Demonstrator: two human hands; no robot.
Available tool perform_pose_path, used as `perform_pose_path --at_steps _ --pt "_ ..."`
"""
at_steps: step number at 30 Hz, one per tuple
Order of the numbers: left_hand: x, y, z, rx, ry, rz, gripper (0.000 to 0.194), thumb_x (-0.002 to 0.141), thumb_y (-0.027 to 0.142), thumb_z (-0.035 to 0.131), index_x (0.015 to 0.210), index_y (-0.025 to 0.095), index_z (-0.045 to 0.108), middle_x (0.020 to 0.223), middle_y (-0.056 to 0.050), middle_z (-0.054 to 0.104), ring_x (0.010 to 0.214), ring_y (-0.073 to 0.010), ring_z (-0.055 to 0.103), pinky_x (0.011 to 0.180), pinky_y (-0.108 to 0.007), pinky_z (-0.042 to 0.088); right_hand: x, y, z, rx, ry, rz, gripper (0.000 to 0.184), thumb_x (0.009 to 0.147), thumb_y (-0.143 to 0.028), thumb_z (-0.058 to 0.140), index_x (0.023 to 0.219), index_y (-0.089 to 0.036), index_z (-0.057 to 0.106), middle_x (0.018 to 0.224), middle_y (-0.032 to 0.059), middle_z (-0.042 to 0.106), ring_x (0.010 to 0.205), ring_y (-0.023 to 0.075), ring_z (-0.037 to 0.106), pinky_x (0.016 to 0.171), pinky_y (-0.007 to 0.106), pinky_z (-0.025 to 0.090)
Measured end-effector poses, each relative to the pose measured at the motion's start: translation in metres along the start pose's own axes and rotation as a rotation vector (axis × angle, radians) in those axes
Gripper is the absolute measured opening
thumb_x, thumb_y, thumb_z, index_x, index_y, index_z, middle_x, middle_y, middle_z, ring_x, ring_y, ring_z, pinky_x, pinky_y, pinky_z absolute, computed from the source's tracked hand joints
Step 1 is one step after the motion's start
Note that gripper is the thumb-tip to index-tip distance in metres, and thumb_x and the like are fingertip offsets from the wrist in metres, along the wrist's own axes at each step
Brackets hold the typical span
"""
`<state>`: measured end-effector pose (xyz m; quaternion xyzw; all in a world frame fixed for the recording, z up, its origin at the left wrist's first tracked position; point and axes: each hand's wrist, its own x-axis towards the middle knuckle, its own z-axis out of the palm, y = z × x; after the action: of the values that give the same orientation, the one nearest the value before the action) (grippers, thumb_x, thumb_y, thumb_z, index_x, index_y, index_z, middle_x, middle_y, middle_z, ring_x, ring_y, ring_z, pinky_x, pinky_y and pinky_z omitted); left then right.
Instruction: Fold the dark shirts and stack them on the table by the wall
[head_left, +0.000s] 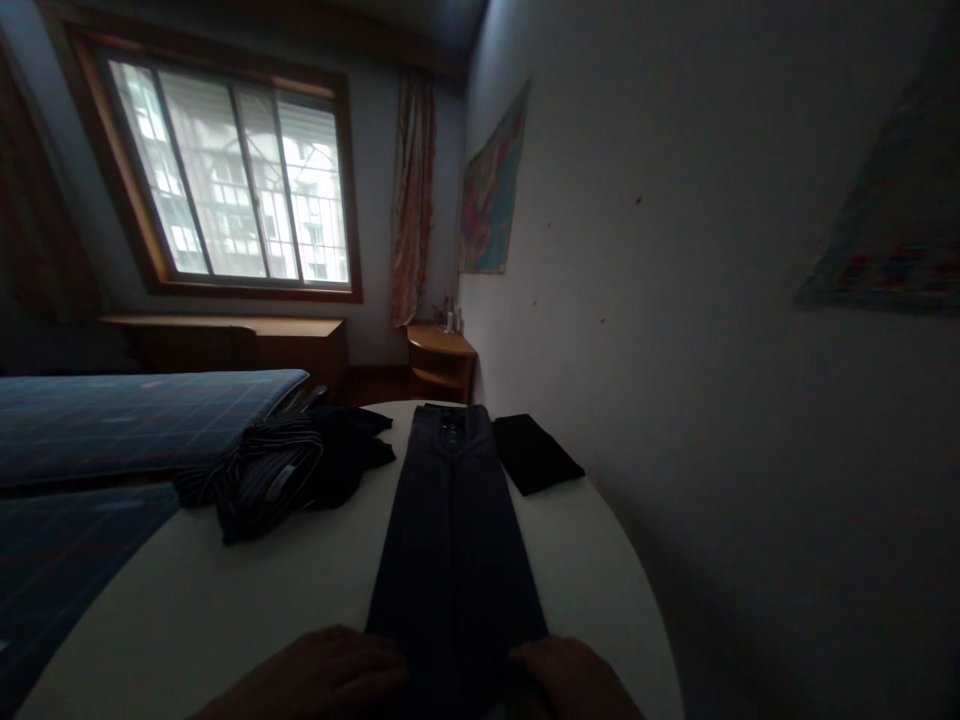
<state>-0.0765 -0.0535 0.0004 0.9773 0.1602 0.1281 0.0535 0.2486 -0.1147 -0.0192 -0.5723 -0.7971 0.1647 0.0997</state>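
Observation:
Dark trousers (pixel 452 540) lie lengthwise across the middle of the pale round table (pixel 262 600). Their waist, with a row of small metal fasteners, points to the far edge, and the legs run toward me. At the near end, my left hand (pixel 330 668) is closed on the left edge of the trousers. Across from it, my right hand (pixel 576 680) has its fingers bent over the right edge, gripping the cloth. Both hands are dim, and the lower frame edge cuts off the nearest part of the legs.
A folded black cloth (pixel 536 453) lies right of the waist. Heaped dark and striped clothes (pixel 292 460) sit on the left edge of the table, against a plaid-covered mattress (pixel 135 420). A white wall (pixel 675 400) rises close on the right. Beyond stand a desk (pixel 300 330) and a corner shelf (pixel 441 342).

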Motion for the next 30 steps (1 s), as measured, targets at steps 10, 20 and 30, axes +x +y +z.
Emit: perform_pose_path --at_steps 10,20,30 --pt "0.014 0.002 -0.009 0.012 -0.004 -0.011 0.047 0.089 0.019 0.065 0.133 0.03 0.052 0.123 -0.001 0.069 0.104 -0.0178 0.066 0.093 -0.027 0.052 0.003 0.002 -0.009 0.151 0.0 0.018 0.026 0.09 -0.023 0.048 0.105 -0.023 0.069 0.097 0.0062 0.075 0.086 0.0197 0.07 0.072 0.025 0.048" --pt "0.011 -0.008 0.002 0.1 0.053 0.062 0.051 0.094 0.017 0.056 0.142 0.03 0.043 0.132 -0.004 0.065 0.114 -0.0202 0.063 0.096 -0.031 0.052 0.005 0.004 -0.006 0.15 0.004 0.009 0.025 0.093 -0.027 0.046 0.101 -0.023 0.07 0.094 0.0057 0.074 0.082 0.0183 0.068 0.071 0.025 0.047" --pt "0.021 0.005 -0.004 0.117 -0.06 0.065 0.047 0.093 0.016 0.058 0.138 0.024 0.048 0.136 -0.005 0.062 0.118 -0.0215 0.063 0.1 -0.031 0.051 0.004 -0.002 -0.017 0.176 -0.013 0.031 0.026 0.096 -0.028 0.045 0.101 -0.024 0.07 0.092 0.0041 0.074 0.079 0.0172 0.068 0.067 0.023 0.046"
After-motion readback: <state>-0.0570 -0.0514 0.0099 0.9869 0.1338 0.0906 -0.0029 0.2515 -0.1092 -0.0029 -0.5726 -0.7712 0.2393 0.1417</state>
